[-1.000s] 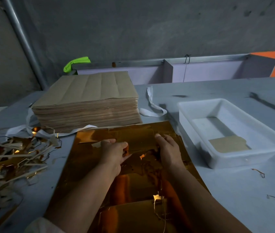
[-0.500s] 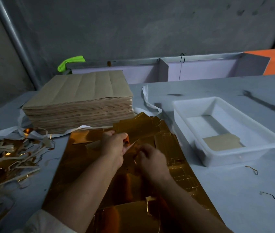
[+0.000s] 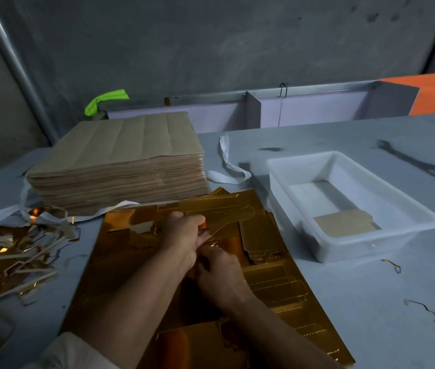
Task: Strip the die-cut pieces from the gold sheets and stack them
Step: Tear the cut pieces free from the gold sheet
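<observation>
Far left there's a messy scrap pile (image 3: 11, 251) of gold and brown trimmings, so plenty of the waste is already off. Next over sits a tall stack of brown sheets (image 3: 120, 161), back side up from the look of it.

Right in front of that stack lies the gold sheet (image 3: 120, 267), flat on the table (image 3: 344, 302). The left hand (image 3: 184, 235) has its fingers curled tight around a bundle of die-cut pieces (image 3: 219, 209), lifted clear of the sheet and fanning out to the right. The right hand (image 3: 221, 272) sits just beside it, knuckles up, fingers curled down at the sheet. The fingertips are hidden, so I can't tell if it's pinching something or only pinning the sheet.

On the right is a white tray (image 3: 365, 249) with one brown piece (image 3: 344, 225) lying in it.

My read: this is mid-strip, pieces breaking out of the top sheet. Next move probably needs the sheet held down firmly while the bundle tears cleanly along the perforations, then squaring it up for stacking.
</observation>
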The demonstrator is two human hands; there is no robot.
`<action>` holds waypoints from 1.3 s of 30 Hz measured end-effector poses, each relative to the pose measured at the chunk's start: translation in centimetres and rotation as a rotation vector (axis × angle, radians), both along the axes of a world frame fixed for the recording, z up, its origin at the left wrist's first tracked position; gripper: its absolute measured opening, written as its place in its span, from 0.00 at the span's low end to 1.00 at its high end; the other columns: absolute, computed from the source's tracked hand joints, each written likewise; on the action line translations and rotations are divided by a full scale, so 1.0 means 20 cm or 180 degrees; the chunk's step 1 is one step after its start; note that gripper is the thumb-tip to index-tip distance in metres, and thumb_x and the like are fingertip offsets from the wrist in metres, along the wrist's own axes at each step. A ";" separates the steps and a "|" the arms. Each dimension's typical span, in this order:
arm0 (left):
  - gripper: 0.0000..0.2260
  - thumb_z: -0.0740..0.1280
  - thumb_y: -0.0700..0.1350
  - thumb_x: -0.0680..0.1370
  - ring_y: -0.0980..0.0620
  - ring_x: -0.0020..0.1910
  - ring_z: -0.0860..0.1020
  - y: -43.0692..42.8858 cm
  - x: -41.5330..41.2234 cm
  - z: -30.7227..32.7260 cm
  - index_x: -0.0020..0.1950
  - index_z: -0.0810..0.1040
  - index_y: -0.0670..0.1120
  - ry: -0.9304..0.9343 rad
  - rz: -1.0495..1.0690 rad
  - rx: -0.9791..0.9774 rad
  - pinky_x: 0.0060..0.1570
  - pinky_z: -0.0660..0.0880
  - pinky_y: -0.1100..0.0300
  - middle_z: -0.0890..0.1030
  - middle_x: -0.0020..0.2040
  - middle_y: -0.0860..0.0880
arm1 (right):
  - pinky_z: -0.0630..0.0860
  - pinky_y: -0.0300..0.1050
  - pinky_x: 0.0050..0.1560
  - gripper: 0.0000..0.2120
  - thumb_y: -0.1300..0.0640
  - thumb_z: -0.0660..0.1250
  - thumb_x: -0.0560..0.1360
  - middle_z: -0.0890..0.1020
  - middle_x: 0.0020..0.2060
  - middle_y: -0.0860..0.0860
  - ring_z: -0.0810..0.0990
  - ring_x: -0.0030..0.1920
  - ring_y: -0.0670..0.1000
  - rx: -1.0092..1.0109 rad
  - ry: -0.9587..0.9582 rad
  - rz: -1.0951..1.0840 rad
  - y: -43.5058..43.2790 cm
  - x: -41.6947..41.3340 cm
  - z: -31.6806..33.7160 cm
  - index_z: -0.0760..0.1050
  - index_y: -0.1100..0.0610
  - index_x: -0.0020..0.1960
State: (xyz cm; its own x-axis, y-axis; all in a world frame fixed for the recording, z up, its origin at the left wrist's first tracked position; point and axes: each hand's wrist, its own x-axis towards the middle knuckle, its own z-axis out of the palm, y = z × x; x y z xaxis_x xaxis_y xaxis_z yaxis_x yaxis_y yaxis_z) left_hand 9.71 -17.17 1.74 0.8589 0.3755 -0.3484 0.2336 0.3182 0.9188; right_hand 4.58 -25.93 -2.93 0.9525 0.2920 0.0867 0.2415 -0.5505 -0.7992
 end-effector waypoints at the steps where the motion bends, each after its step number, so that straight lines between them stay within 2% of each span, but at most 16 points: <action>1: 0.19 0.66 0.33 0.78 0.42 0.53 0.81 -0.01 0.00 0.00 0.68 0.69 0.40 0.0008 -0.0034 0.0015 0.46 0.81 0.53 0.77 0.60 0.37 | 0.75 0.31 0.38 0.10 0.60 0.61 0.81 0.75 0.44 0.41 0.76 0.42 0.39 0.0027 0.0041 0.0009 0.00 0.00 0.00 0.76 0.50 0.59; 6: 0.18 0.66 0.33 0.78 0.45 0.50 0.81 -0.02 -0.01 0.00 0.68 0.71 0.40 0.0042 -0.0018 0.0061 0.37 0.78 0.60 0.77 0.58 0.39 | 0.69 0.27 0.28 0.11 0.60 0.60 0.82 0.78 0.41 0.43 0.77 0.34 0.38 0.0457 0.0352 -0.0211 -0.04 0.02 0.01 0.73 0.43 0.48; 8: 0.18 0.66 0.34 0.78 0.45 0.51 0.80 -0.02 -0.01 0.00 0.68 0.70 0.41 0.0062 0.0001 0.0113 0.36 0.77 0.60 0.77 0.59 0.39 | 0.68 0.27 0.27 0.11 0.60 0.60 0.82 0.79 0.42 0.44 0.76 0.31 0.35 0.0581 0.0393 -0.0244 -0.05 0.02 0.01 0.74 0.44 0.49; 11: 0.18 0.66 0.34 0.78 0.44 0.55 0.79 -0.03 -0.02 0.00 0.68 0.70 0.42 0.0067 0.0030 0.0112 0.36 0.76 0.60 0.76 0.59 0.40 | 0.69 0.28 0.28 0.10 0.60 0.60 0.82 0.79 0.43 0.43 0.76 0.31 0.36 0.0621 0.0348 -0.0330 -0.07 0.03 0.02 0.76 0.47 0.52; 16: 0.16 0.66 0.33 0.78 0.45 0.54 0.78 -0.04 -0.02 0.00 0.66 0.71 0.41 0.0058 0.0047 0.0081 0.35 0.75 0.61 0.76 0.59 0.40 | 0.68 0.28 0.27 0.10 0.61 0.60 0.82 0.79 0.41 0.44 0.75 0.29 0.33 0.0670 0.0326 -0.0351 -0.07 0.02 0.01 0.76 0.47 0.51; 23: 0.20 0.66 0.34 0.78 0.45 0.55 0.77 -0.03 -0.02 -0.01 0.69 0.69 0.43 0.0048 0.0075 0.0029 0.36 0.75 0.60 0.75 0.60 0.40 | 0.67 0.28 0.26 0.11 0.59 0.60 0.82 0.78 0.40 0.44 0.75 0.29 0.32 0.0720 0.0335 -0.0447 -0.06 0.02 0.00 0.74 0.45 0.48; 25: 0.20 0.66 0.34 0.79 0.44 0.56 0.77 -0.03 -0.02 -0.01 0.69 0.69 0.43 0.0039 0.0092 0.0007 0.38 0.76 0.59 0.75 0.60 0.40 | 0.68 0.29 0.27 0.10 0.57 0.58 0.83 0.78 0.38 0.45 0.74 0.28 0.35 0.0876 0.0331 -0.0535 -0.07 0.02 0.00 0.73 0.46 0.46; 27: 0.17 0.66 0.34 0.79 0.44 0.55 0.78 -0.03 -0.02 -0.01 0.66 0.69 0.43 0.0014 0.0093 0.0023 0.40 0.77 0.58 0.76 0.58 0.41 | 0.68 0.33 0.28 0.10 0.54 0.55 0.84 0.76 0.37 0.47 0.72 0.29 0.39 0.1132 0.0347 -0.0634 -0.07 0.02 0.01 0.72 0.49 0.46; 30: 0.10 0.65 0.34 0.79 0.48 0.49 0.78 -0.02 -0.03 -0.02 0.56 0.70 0.46 -0.0020 0.0106 0.0072 0.37 0.75 0.60 0.76 0.53 0.44 | 0.69 0.36 0.30 0.13 0.48 0.53 0.84 0.74 0.36 0.48 0.70 0.31 0.42 0.1317 0.0315 -0.0770 -0.07 0.03 0.02 0.71 0.51 0.47; 33: 0.10 0.65 0.34 0.78 0.48 0.50 0.78 -0.02 -0.05 -0.02 0.51 0.71 0.49 -0.0052 0.0092 0.0102 0.38 0.75 0.60 0.76 0.53 0.44 | 0.69 0.36 0.31 0.16 0.45 0.51 0.84 0.75 0.36 0.48 0.71 0.33 0.44 0.1410 0.0355 -0.0875 -0.08 0.04 0.03 0.72 0.52 0.48; 35: 0.10 0.66 0.34 0.78 0.47 0.52 0.78 -0.02 -0.05 -0.03 0.55 0.72 0.47 -0.0066 0.0060 0.0101 0.39 0.76 0.59 0.77 0.54 0.44 | 0.70 0.36 0.32 0.16 0.45 0.51 0.84 0.75 0.37 0.49 0.72 0.34 0.45 0.1508 0.0460 -0.0947 -0.08 0.05 0.04 0.73 0.52 0.48; 39: 0.18 0.66 0.33 0.77 0.46 0.54 0.78 -0.01 -0.07 -0.03 0.65 0.71 0.46 -0.0153 -0.0001 0.0114 0.39 0.76 0.58 0.76 0.59 0.43 | 0.73 0.38 0.33 0.15 0.46 0.53 0.84 0.76 0.37 0.49 0.75 0.35 0.45 0.1642 0.0616 -0.1084 -0.09 0.07 0.04 0.73 0.52 0.47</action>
